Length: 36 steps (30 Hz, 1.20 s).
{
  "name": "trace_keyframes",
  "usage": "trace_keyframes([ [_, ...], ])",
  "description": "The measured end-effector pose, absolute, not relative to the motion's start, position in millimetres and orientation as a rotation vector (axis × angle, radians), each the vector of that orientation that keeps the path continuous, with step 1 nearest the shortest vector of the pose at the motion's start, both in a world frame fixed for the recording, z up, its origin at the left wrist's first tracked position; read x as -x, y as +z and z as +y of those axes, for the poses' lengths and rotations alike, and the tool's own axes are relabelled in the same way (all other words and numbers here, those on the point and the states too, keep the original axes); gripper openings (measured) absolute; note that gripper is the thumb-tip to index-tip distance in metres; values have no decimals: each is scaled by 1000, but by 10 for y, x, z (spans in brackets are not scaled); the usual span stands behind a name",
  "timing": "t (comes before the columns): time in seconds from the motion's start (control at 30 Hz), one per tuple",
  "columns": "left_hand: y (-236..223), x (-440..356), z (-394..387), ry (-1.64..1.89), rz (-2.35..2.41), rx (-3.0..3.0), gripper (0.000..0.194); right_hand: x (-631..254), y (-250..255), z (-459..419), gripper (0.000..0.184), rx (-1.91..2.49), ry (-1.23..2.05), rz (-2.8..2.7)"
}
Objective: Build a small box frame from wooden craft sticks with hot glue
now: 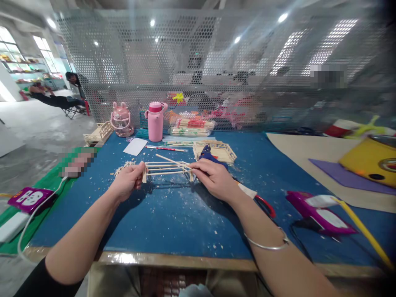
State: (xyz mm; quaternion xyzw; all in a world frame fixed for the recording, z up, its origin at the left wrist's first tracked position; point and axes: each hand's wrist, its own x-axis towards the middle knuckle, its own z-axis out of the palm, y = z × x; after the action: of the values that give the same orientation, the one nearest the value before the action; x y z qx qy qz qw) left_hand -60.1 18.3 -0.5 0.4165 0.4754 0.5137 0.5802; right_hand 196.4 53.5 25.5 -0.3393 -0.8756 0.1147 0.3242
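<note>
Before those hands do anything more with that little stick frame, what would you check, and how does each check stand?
1. Left hand grips one end of the wooden stick frame: ok.
2. Right hand grips the other end: ok.
3. Frame lifted off the blue mat: cannot tell.
4. Joints firm: cannot tell.
5. Pink bottle stands apart from the frame: ok.
6. Mat free of wood chips: not ok.

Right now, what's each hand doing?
Left hand: closed on the left end of the stick frame.
Right hand: pinching its right end.
</note>
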Motion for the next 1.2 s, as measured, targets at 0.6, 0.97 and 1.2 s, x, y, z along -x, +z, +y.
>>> trace_keyframes([
  [0.6,0,540,174,1426,1334,-991,49,-1926,213,528,17,895,230,-2166],
  [0.97,46,540,144,1415,1101,-927,46,-1955,206,558,17,775,113,-2179],
  [1.2,43,548,140,1426,1048,-900,34,-1928,172,552,21,729,14,-2166],
])
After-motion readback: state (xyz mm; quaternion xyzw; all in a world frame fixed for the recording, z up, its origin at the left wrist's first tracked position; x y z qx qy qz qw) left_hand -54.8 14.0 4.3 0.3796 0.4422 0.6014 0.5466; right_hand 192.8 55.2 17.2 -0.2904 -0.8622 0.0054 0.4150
